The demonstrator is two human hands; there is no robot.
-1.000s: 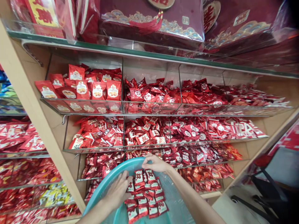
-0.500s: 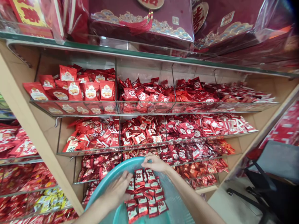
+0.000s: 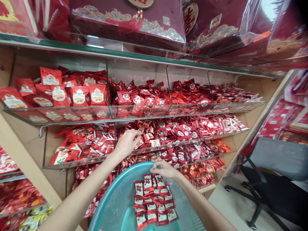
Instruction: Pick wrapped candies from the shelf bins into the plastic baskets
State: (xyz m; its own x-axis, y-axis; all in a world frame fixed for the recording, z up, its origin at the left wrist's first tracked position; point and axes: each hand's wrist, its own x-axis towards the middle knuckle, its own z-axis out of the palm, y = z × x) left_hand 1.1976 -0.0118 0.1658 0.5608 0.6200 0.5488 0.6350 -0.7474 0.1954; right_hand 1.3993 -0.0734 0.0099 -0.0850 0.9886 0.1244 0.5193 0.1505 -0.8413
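Note:
A teal plastic basket (image 3: 115, 195) is at the bottom centre, holding rows of small red-and-white packets (image 3: 151, 205). My right hand (image 3: 163, 168) grips the basket's far rim, thumb and fingers pinched round it. Over the second shelf's packets (image 3: 150, 136), behind its clear front strip, is my left hand (image 3: 128, 141). Its fingers are bent downward, their tips close to the packets; whether they hold one is not visible.
Larger red packets (image 3: 59, 94) fill the shelf above, behind a clear front strip. Purple gift boxes (image 3: 166, 16) stand on the top glass shelf (image 3: 144, 57). An office chair (image 3: 276, 160) is at the right.
My left hand has moved up and forward from the basket to the second shelf. My right hand stays on the rim. The view has shifted somewhat to the right.

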